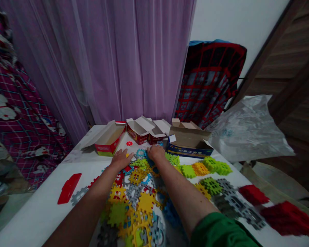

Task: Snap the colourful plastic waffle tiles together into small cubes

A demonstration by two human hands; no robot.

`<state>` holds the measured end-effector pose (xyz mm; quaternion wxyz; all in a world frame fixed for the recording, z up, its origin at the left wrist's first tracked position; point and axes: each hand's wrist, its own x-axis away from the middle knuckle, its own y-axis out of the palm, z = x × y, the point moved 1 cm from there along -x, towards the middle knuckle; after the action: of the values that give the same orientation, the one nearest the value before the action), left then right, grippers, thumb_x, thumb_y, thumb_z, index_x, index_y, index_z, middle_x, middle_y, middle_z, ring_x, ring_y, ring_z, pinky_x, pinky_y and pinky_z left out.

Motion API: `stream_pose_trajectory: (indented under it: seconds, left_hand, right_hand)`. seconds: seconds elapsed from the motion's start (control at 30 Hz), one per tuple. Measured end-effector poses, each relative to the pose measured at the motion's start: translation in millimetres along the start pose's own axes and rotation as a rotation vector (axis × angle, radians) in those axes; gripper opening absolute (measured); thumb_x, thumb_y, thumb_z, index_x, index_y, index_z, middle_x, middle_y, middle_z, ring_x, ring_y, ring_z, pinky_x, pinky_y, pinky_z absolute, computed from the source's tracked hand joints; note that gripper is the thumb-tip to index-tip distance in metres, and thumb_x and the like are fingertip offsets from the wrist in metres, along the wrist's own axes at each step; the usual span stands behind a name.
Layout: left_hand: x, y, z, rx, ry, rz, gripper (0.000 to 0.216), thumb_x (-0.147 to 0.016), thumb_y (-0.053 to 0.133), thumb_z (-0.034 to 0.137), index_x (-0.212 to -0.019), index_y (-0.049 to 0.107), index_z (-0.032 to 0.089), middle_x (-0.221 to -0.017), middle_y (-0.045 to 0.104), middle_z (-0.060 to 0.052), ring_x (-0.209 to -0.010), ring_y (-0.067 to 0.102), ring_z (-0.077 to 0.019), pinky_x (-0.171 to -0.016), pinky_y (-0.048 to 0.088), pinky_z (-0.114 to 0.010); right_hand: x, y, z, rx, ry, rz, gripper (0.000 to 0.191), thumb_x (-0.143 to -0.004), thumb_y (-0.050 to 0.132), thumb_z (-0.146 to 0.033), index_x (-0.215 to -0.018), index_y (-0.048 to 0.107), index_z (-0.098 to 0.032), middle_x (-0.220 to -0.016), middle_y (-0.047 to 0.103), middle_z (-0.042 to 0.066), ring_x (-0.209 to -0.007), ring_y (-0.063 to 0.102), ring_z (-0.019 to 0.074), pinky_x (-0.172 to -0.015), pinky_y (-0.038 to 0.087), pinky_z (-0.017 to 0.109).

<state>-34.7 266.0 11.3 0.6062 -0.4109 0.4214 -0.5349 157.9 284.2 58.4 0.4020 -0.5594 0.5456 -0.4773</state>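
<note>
A heap of colourful plastic interlocking building pieces (145,202) spreads over the middle of the white table. My left hand (122,159) reaches to the far left edge of the heap, its fingers apart and resting on or just above the pieces. Beyond the heap's far end, my right hand (156,152) has its fingers curled downward near blue gear-edged pieces (141,153). What the right fingers hold, if anything, is hidden. A small red flower-shaped piece (129,143) lies past my left hand.
Open cardboard boxes stand along the back: a red-green one (106,149), red ones (137,135) and a dark blue one (190,151). Stacked lime pieces (187,171), grey pieces (238,202) and red pieces (289,218) line the right. A red piece (69,188) lies left. A plastic bag (249,130) hangs beyond.
</note>
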Motion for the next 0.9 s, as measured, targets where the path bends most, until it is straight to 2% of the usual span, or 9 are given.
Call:
stream_pose_trajectory:
  seconds: [0.17, 0.27, 0.43, 0.57, 0.67, 0.8, 0.9]
  left_hand:
    - [20, 1, -9, -0.039, 0.064, 0.029, 0.051, -0.086, 0.046, 0.054, -0.114, 0.067, 0.017, -0.131, 0.063, -0.018, -0.127, 0.056, -0.0301, -0.108, 0.037, -0.039]
    - [39, -9, -16, -0.092, 0.089, 0.026, 0.049, -0.088, 0.044, 0.052, -0.112, 0.068, 0.017, -0.126, 0.067, -0.017, -0.122, 0.059, -0.0286, -0.106, 0.04, -0.038]
    - [62, -24, -19, -0.185, 0.04, -0.034, 0.057, -0.09, 0.04, 0.05, -0.131, 0.058, 0.014, -0.142, 0.055, -0.019, -0.134, 0.049, -0.0302, -0.111, 0.035, -0.039]
    - [76, -26, -12, -0.209, 0.014, -0.02, 0.06, -0.091, 0.04, 0.051, -0.139, 0.052, 0.016, -0.15, 0.046, -0.018, -0.139, 0.041, -0.033, -0.11, 0.033, -0.049]
    - [86, -28, -9, -0.197, -0.013, -0.044, 0.059, -0.092, 0.039, 0.052, -0.141, 0.05, 0.021, -0.153, 0.043, -0.015, -0.141, 0.038, -0.0326, -0.112, 0.03, -0.055]
    - [100, -34, -9, -0.202, -0.052, -0.049, 0.058, -0.094, 0.036, 0.052, -0.143, 0.049, 0.023, -0.155, 0.041, -0.013, -0.143, 0.036, -0.0317, -0.114, 0.023, -0.058]
    - [113, -37, -9, -0.226, -0.052, -0.048, 0.06, -0.095, 0.034, 0.05, -0.147, 0.044, 0.022, -0.157, 0.037, -0.013, -0.145, 0.032, -0.0327, -0.115, 0.021, -0.059]
  right_hand:
    - [39, 1, -17, -0.036, -0.14, -0.009, 0.046, -0.098, 0.036, -0.041, -0.126, 0.06, -0.014, -0.126, 0.065, 0.017, -0.119, 0.059, 0.027, -0.098, 0.042, 0.037]
    - [55, -8, -10, -0.053, -0.167, 0.021, 0.042, -0.098, 0.035, -0.038, -0.127, 0.059, -0.018, -0.124, 0.067, 0.013, -0.115, 0.06, 0.0243, -0.097, 0.043, 0.035]
    - [53, -24, 31, -0.021, -0.007, 0.058, 0.047, -0.097, 0.037, -0.04, -0.127, 0.06, -0.011, -0.131, 0.059, 0.023, -0.123, 0.054, 0.0341, -0.098, 0.042, 0.045]
    - [49, -15, 46, -0.008, 0.048, 0.02, 0.05, -0.097, 0.036, -0.046, -0.126, 0.062, -0.015, -0.135, 0.057, 0.021, -0.126, 0.05, 0.0384, -0.099, 0.039, 0.057]
    - [56, -4, 35, -0.01, 0.016, 0.025, 0.052, -0.097, 0.037, -0.049, -0.128, 0.061, -0.015, -0.135, 0.056, 0.02, -0.128, 0.048, 0.0386, -0.102, 0.036, 0.059]
    - [74, 2, 13, -0.032, -0.088, 0.022, 0.05, -0.097, 0.037, -0.048, -0.126, 0.062, -0.016, -0.131, 0.06, 0.017, -0.121, 0.054, 0.0328, -0.099, 0.041, 0.048]
    - [83, -2, 8, -0.052, -0.153, 0.055, 0.047, -0.097, 0.038, -0.046, -0.13, 0.059, -0.02, -0.133, 0.059, 0.014, -0.122, 0.053, 0.0284, -0.102, 0.038, 0.043]
